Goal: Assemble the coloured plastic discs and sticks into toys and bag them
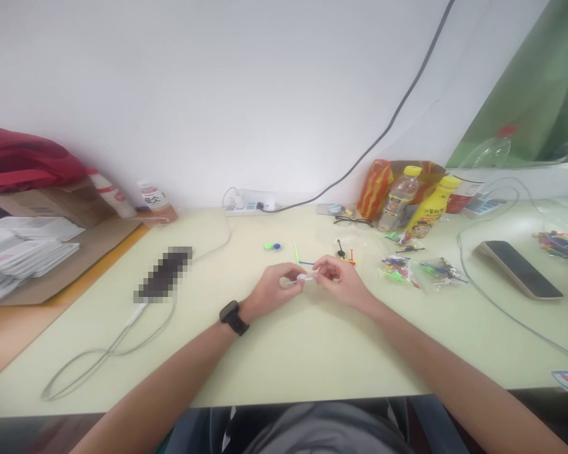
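Both hands meet over the middle of the table. My left hand (278,287) pinches the round end of a small white plastic piece (307,278), between thumb and index finger. My right hand (344,282) grips the thin, stick-like part of that same piece; its exact shape is blurred. Just beyond the fingers lie a green stick (296,253) and a blue stick (307,262). A black piece with a round middle (341,251) and a red piece (352,255) rest past my right hand. Further back sit a green disc (268,246) and a blue disc (277,246).
Small bags of coloured plastic parts (397,270) lie to the right, near a phone-like device on a stand (520,268). Bottles (428,208) and glasses (353,221) stand or lie behind. At left are a cable (108,353), a pixelated dark object (165,275) and stacked papers (33,246).
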{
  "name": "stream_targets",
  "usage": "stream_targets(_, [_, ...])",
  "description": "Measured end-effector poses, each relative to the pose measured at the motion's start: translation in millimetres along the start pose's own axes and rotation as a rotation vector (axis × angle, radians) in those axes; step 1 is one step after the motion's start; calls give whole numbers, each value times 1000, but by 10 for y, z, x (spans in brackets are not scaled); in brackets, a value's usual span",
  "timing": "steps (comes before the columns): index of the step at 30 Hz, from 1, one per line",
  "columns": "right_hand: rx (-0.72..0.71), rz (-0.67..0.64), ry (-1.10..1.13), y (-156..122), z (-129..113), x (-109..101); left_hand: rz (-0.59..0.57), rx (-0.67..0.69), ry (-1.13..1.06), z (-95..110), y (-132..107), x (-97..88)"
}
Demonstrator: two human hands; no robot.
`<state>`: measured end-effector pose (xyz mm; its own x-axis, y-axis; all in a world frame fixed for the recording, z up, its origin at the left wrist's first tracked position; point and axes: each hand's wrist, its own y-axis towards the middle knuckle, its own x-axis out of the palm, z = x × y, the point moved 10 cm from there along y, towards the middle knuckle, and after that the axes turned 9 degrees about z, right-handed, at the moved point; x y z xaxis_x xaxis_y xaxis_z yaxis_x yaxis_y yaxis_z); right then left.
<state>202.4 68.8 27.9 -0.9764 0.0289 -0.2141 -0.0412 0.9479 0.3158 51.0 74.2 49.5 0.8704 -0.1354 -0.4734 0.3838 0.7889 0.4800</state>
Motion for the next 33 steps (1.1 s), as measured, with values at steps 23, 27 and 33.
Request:
stream_targets(23, [30, 171, -45, 73, 82, -201, -77, -262, -457, -197, 32, 85])
stream_targets(27, [-71, 120, -81, 50, -47, -189, -50, -295, -457, -282, 50, 57])
stream_targets(33, [-73, 61, 38, -32, -130, -74, -33, -316, -470, -293, 63, 19])
